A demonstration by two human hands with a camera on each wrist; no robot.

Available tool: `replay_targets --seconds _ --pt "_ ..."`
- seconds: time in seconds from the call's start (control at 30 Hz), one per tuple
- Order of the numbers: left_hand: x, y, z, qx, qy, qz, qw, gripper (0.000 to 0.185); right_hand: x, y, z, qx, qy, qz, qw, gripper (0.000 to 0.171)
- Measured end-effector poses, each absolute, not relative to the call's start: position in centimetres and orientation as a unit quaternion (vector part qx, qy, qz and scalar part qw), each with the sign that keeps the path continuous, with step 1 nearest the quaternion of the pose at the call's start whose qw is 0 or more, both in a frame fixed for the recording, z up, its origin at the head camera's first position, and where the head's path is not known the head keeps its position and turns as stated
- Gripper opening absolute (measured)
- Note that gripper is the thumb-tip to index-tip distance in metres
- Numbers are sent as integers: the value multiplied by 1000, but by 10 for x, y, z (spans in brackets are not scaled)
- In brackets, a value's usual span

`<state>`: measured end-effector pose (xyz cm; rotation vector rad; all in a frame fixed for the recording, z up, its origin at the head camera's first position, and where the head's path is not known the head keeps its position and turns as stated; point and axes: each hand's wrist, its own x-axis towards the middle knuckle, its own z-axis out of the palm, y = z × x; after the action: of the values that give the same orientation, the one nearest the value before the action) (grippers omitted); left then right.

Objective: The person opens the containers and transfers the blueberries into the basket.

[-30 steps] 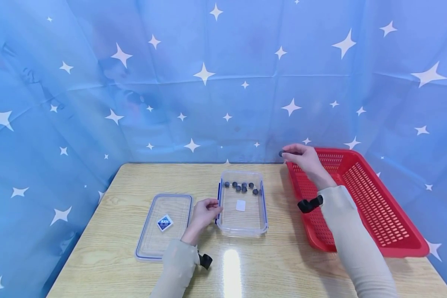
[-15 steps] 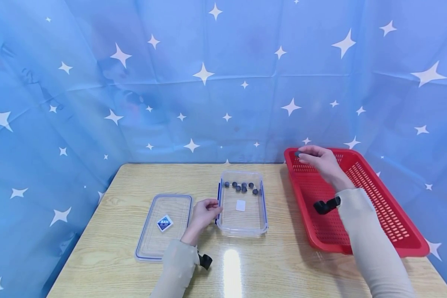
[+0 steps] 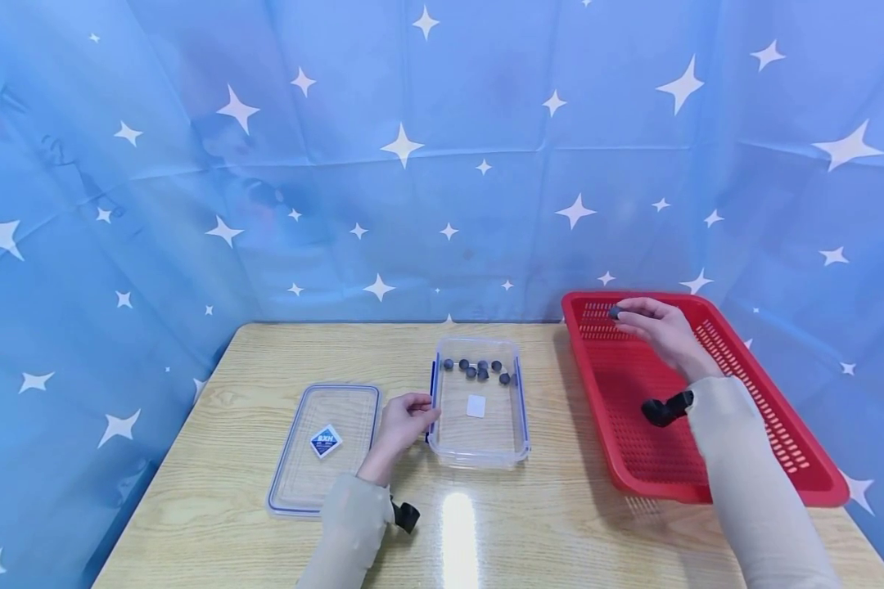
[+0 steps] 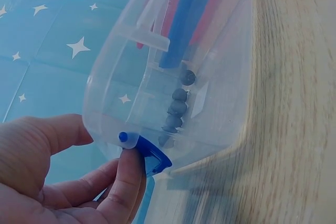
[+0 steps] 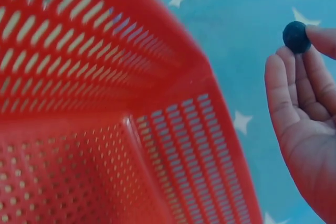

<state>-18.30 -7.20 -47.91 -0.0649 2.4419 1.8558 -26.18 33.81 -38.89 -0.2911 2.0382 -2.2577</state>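
My right hand (image 3: 663,331) pinches a dark round blueberry (image 5: 297,37) between thumb and fingertips. It is over the far end of the red basket (image 3: 773,409), and the right wrist view shows the fruit beyond the slotted wall. My left hand (image 3: 403,421) grips the left side of a clear plastic container (image 3: 501,433), thumb by the rim and fingers on a blue latch (image 4: 154,156). Several blueberries (image 4: 178,108) lie inside toward the container's far end, near a white square label (image 3: 475,406).
A clear lid (image 3: 298,483) with a blue seal and a blue-and-white sticker (image 3: 326,441) lies flat left of the container. All stand on a wooden table (image 3: 214,458). A blue curtain (image 3: 486,213) with white stars hangs behind the table's far edge.
My right hand, carrying the blueberry, has moved right and slightly down, from the basket's far left corner to over the basket. My left hand and the container have stayed in place.
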Motion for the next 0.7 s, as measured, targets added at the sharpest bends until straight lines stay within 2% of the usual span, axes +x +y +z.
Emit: replay_targets --seconds 0.27,0.7 --pt "-183 -73 -480 -19 797 603 34 32 -266 357 -405 -99 608 -784 71 24" --pt "-181 -76 -480 14 784 620 13 30 -262 383 -428 -50 646 -751 129 22"
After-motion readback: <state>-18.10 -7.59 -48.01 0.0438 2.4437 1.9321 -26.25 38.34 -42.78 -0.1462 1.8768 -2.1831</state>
